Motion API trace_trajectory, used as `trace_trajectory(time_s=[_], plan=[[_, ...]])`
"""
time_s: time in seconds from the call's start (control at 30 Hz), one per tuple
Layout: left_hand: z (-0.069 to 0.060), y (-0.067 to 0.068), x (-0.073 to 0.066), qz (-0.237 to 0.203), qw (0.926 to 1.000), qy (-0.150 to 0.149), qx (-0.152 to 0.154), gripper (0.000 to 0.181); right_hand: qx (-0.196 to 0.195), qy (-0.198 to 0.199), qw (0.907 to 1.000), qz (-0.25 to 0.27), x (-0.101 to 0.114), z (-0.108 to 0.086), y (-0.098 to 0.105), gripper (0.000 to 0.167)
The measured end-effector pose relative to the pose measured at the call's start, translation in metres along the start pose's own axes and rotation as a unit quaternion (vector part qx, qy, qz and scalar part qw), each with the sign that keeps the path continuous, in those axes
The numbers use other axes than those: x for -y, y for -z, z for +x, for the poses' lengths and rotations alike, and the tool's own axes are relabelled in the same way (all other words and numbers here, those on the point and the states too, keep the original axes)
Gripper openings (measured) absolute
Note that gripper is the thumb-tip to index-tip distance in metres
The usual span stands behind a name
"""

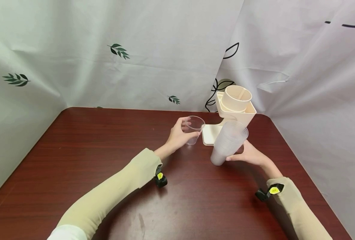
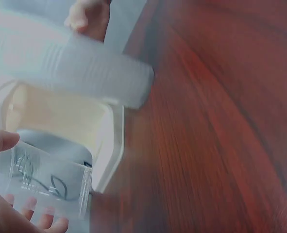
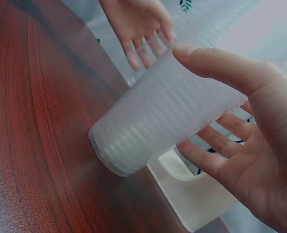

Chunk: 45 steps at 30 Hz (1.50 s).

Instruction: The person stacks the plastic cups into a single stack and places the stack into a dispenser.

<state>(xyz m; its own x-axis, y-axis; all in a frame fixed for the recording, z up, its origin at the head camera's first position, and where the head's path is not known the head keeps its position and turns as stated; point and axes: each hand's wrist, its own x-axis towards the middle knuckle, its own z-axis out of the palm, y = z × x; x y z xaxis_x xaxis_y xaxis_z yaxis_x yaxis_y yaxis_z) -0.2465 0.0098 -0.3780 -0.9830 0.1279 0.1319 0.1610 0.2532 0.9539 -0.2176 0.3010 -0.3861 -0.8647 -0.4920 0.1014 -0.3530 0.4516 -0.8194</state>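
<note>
A single clear plastic cup is upright in my left hand, gripped between thumb and fingers around its side. My right hand holds a tall stack of nested clear plastic cups, tilted with the open rims up and to the right. In the right wrist view the thumb lies on one side of the stack and the fingers curl under the other. Behind the stack stands a cream cup dispenser with a round tube on top and a flat base, partly hidden by the stack.
The dark red wooden table spreads out to the left and in front. A white curtain with leaf prints hangs along the back and both sides. The dispenser is near the table's back right corner.
</note>
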Motion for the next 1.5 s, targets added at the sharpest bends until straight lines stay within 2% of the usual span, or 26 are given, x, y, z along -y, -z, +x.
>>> trace_trajectory(time_s=[0.2, 0.4, 0.6, 0.9, 1.33, 1.5], plan=[[-0.010, -0.003, -0.015, -0.014, 0.9996, -0.024, 0.000, 0.065, 0.001, 0.001, 1.0000, 0.005, 0.003, 0.000, 0.001, 0.072], [-0.020, -0.010, -0.028, -0.036, 0.9990, -0.028, -0.004, 0.067, 0.002, 0.005, 1.0000, 0.003, 0.001, 0.000, 0.001, 0.073], [-0.027, -0.015, -0.038, -0.062, 0.9967, -0.049, -0.021, 0.064, 0.004, 0.014, 0.9998, 0.011, 0.000, 0.002, 0.001, 0.073], [-0.027, -0.015, -0.054, -0.065, 0.9914, -0.099, -0.055, 0.062, 0.008, 0.018, 0.9997, 0.017, 0.002, 0.002, 0.001, 0.073], [-0.029, -0.012, -0.076, -0.093, 0.9848, -0.137, -0.053, 0.059, 0.010, 0.016, 0.9995, 0.026, 0.001, 0.001, -0.001, 0.071], [-0.034, -0.013, -0.083, -0.094, 0.9793, -0.166, -0.066, 0.061, 0.010, 0.022, 0.9995, 0.021, 0.001, 0.001, 0.000, 0.072]])
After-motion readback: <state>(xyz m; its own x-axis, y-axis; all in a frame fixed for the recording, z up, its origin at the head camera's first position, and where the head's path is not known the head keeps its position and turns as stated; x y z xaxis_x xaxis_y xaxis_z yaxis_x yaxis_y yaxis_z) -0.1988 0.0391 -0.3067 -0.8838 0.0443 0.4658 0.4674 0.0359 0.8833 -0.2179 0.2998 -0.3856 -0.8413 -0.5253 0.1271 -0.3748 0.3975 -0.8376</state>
